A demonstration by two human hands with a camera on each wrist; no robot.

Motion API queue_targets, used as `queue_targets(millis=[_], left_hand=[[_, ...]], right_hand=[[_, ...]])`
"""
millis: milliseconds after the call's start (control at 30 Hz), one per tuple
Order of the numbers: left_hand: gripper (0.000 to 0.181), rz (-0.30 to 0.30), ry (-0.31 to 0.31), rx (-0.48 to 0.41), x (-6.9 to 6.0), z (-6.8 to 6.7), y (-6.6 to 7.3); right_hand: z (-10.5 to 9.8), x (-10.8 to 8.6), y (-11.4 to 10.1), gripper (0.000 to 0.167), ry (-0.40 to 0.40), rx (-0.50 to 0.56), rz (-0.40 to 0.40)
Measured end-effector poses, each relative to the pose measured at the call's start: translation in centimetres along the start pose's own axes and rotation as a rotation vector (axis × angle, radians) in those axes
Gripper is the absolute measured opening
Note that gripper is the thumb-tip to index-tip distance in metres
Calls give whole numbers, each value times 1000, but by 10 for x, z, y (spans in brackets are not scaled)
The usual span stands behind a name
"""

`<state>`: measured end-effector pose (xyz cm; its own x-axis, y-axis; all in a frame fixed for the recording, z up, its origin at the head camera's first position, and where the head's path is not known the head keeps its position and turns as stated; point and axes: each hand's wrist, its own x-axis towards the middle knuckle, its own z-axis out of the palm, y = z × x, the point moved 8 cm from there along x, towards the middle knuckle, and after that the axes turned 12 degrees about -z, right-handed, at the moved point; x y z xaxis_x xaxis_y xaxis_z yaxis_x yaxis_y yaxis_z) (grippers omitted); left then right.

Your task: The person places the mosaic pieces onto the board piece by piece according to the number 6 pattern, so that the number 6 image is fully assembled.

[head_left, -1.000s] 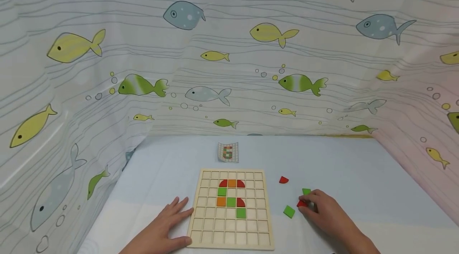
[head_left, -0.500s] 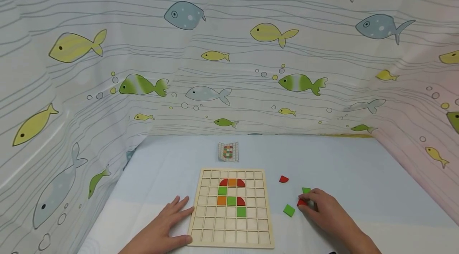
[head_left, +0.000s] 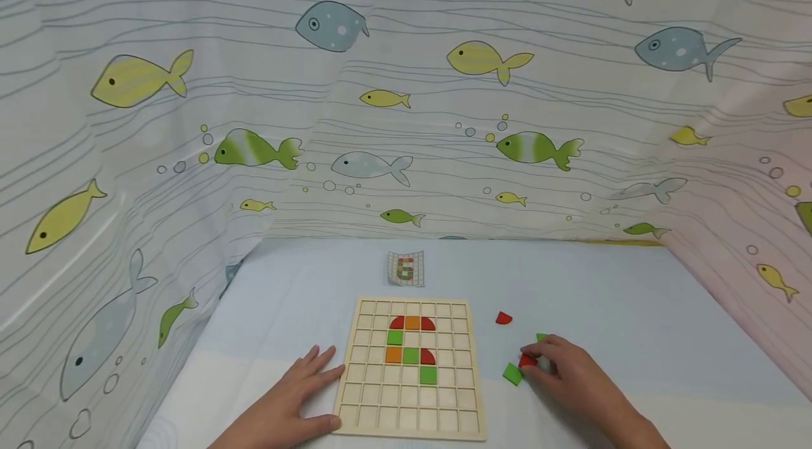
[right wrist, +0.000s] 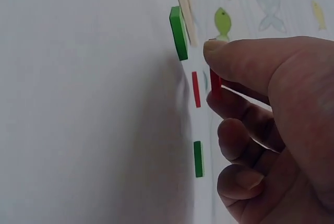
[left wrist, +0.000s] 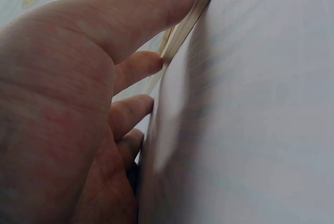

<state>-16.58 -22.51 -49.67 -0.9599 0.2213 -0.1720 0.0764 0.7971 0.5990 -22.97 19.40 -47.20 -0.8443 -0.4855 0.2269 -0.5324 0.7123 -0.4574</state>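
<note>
The left hand (head_left: 292, 398), fingers spread, touches the left edge of the board (head_left: 379, 397). Right of the board, the right hand (head_left: 571, 373) pinches a red piece (head_left: 526, 360) near a green tile (head_left: 512, 374). Farther back lie a loose red wedge (head_left: 503, 318) and a card (head_left: 406, 269).

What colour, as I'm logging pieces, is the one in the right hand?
Red: the piece in the right hand shows best in the right wrist view.

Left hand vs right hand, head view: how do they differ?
The left hand is spread and touches the board; the right hand is curled and pinches a red piece. The left hand is at the board's left edge; the right hand is apart from it, to its right. Both are bare.
</note>
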Motion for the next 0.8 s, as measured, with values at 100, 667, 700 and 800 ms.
queue_targets(millis=[100,667,700,800], left_hand=[[76,-10,-12,-13,1,0,0],[76,-4,-21,-22,2,1,0],[76,-2,-21,-22,3,1,-1],[76,3,-16,-16,2,2,-1]], right_hand=[[2,2,-5,24,-16,12,-30],[13,12,-39,22,-44,12,-226],[14,13,-41,22,-49,8,-233],[18,16,-47,24,-63,-6,-250]])
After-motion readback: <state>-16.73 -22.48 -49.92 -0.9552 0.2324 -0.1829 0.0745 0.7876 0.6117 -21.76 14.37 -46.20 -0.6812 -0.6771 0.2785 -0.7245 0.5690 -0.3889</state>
